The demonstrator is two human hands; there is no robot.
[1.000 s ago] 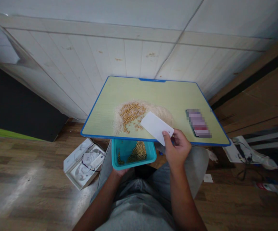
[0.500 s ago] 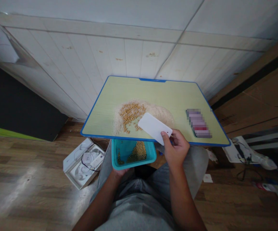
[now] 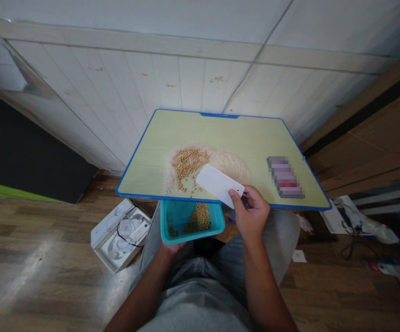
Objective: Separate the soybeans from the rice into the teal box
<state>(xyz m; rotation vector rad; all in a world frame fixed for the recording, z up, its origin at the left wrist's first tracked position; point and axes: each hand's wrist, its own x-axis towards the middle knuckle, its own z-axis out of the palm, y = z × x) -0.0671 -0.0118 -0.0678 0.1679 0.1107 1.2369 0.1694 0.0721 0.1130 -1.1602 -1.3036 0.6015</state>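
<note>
My right hand (image 3: 253, 211) pinches a flat white plastic scraper (image 3: 217, 183) by its near right corner, tilted over the front edge of a yellow-green board with a blue rim (image 3: 262, 133). Just beyond its far end lies a patch of tan soybeans (image 3: 188, 160), ringed by pale rice-like grains (image 3: 232, 162). A few loose beans lie beside the scraper. Below the board's front edge, my left hand (image 3: 174, 247) grips a teal plastic tub (image 3: 217, 226) from beneath, its fingers mostly hidden. A heap of soybeans (image 3: 200, 219) rests in the tub.
A pixelated phone-like object (image 3: 285, 177) lies at the board's right. White panelled wall (image 3: 186, 78) rises behind. On the floor at left stands an open white box (image 3: 117, 240) with cables. Cardboard (image 3: 376, 138) leans at right, above more cables (image 3: 352, 226).
My right hand and the scraper have moved slightly left and toward me. A few beans now lie nearer the board's front edge. The tub and my left hand look unmoved.
</note>
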